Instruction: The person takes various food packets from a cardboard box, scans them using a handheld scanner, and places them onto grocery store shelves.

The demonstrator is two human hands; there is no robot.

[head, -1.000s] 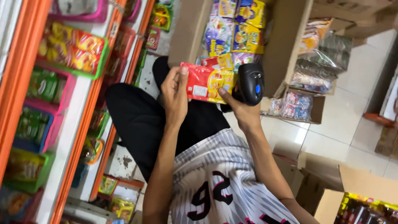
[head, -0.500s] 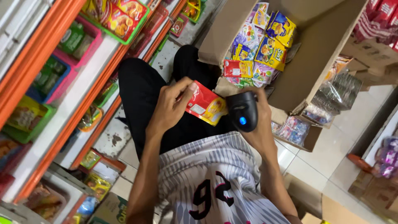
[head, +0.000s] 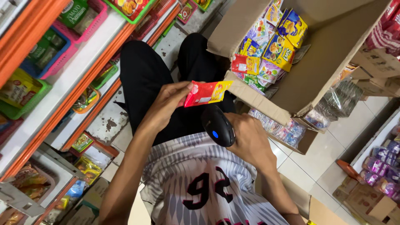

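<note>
The left hand (head: pixel 164 109) pinches a flat red and yellow snack sachet (head: pixel 207 92) at its left end, thumb on top, fingers curled beneath, the packet held out level above the black-trousered lap. The right hand (head: pixel 246 139) wraps fully around a black handheld barcode scanner (head: pixel 218 126), blue light glowing on its back, its head just under the sachet and close to touching it.

Just beyond the sachet sits a large open brown cardboard box (head: pixel 329 62), flaps spread, packed with small glossy packets: yellow and blue ones (head: pixel 287 39) near the top, a red and yellow one (head: pixel 245 64) at the near edge matching the one in hand, pale purple and green among them. Beside the box, lower right, a smaller carton of clear-wrapped sweets (head: pixel 287 131) rests on the floor.

To the left run orange-edged white shop shelves (head: pixel 79 89), carrying pink (head: pixel 81 31), blue and green plastic baskets (head: pixel 25 104) of green and yellow pouches. Lower shelves hold more small bright packets in trays.

The floor is pale glossy tile (head: pixel 321 166) on the right, and worn grey concrete (head: pixel 106 121) by the shelf foot. More brown cartons (head: pixel 366 200) stand at the lower right corner, purple packets stacked over them.
</note>
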